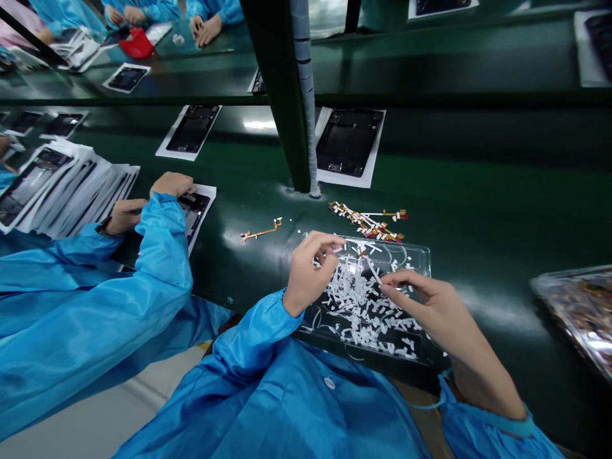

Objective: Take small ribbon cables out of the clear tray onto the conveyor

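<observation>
My right hand (423, 296) pinches the lower end of a thin flex cable (373, 268), pale along its length and brownish at the far end. Close to that far end is my left hand (310, 271), its fingers curled; what they hold, if anything, I cannot make out. Both hands are over a clear plastic tray (425, 258) strewn with small white strips (356, 296). Just beyond the tray lies a pile of orange flex cables (368, 222) with white pieces on them. A single flex cable (261, 232) lies apart to the left.
A green post (282, 95) rises behind the tray. Black panels on white sheets (351, 143) lie along the green bench (454, 146). At left, a co-worker's blue sleeves (157, 248) reach beside stacked sheets (95, 191). Another clear container (578, 287) stands at right.
</observation>
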The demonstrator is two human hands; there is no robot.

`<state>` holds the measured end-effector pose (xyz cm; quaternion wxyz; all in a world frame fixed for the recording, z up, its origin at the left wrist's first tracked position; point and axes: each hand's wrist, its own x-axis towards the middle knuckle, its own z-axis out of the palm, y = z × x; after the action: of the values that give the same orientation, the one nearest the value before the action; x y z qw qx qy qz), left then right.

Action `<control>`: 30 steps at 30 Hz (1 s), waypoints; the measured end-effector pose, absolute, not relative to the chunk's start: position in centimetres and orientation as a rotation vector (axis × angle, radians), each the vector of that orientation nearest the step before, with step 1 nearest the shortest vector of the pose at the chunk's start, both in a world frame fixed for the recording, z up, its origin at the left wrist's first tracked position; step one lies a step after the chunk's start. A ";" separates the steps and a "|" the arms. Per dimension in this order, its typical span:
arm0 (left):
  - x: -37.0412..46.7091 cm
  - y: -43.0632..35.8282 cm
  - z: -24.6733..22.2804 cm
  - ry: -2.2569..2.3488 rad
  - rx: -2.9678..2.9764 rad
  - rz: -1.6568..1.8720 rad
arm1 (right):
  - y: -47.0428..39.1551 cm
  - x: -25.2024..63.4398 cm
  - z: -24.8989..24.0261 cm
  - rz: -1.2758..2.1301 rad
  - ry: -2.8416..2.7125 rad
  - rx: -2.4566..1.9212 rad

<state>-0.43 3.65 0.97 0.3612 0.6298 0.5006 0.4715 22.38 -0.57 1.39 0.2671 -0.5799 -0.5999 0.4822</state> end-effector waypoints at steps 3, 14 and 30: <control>0.2 2.6 1.4 1.184 1.968 1.157 | -0.5 22.1 1.9 1.257 -1.625 -1.553; 0.1 3.3 1.2 1.043 2.262 1.084 | -0.8 22.7 1.8 1.243 -1.624 -1.557; 1.4 1.6 1.5 1.225 2.171 0.983 | -0.9 21.3 2.7 1.101 -1.763 -1.442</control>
<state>1.41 1.62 1.48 0.2288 0.7887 0.4451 0.3570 21.26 -0.89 2.67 0.3010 -0.5435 -0.6647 0.4151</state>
